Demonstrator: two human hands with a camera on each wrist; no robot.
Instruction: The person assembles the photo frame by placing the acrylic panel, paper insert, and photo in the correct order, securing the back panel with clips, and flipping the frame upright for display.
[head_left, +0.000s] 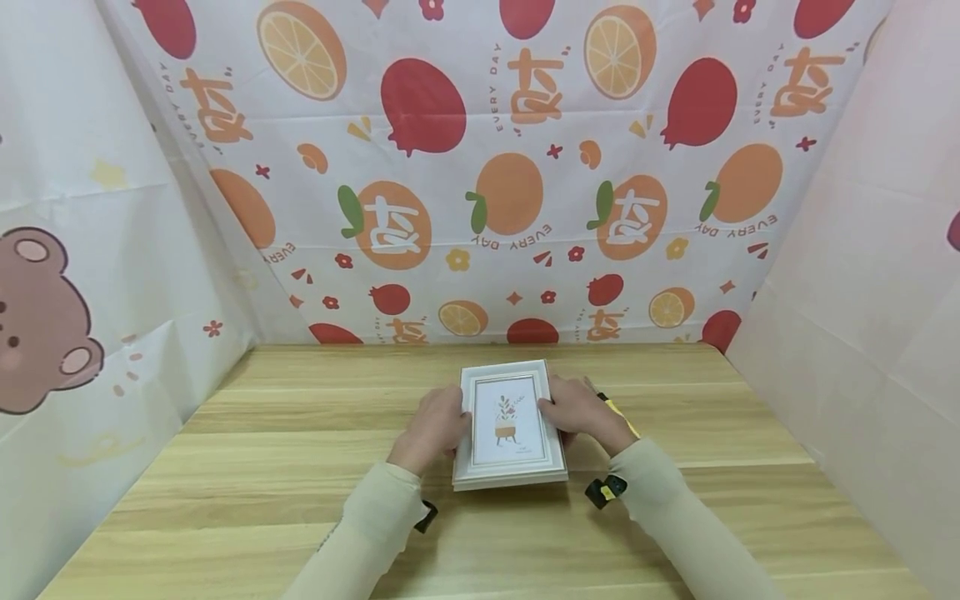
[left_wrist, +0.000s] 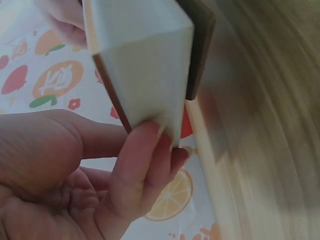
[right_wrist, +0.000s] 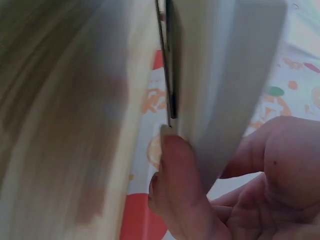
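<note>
A white picture frame [head_left: 464, 450] with a potted-plant print behind its front is held above the wooden table in the head view. My left hand [head_left: 433, 423] grips its left side, thumb on the front and fingers beneath. On the opposite side my right hand [head_left: 588, 414] holds it the same way. In the left wrist view, the curled fingers [left_wrist: 135, 170] press the frame's pale side edge [left_wrist: 150, 75], with a dark backing piece [left_wrist: 200, 50] beyond. The right wrist view shows fingertips [right_wrist: 177, 155] at the back edge, near a thin dark strip on the frame's back.
A slim yellow-and-black tool [head_left: 617, 412] lies on the wooden table [head_left: 285, 467], partly hidden by the right hand; its kind is unclear. Fruit-printed cloth [head_left: 562, 217] stands behind the table, with pale cloth walls [head_left: 847, 275] at both sides.
</note>
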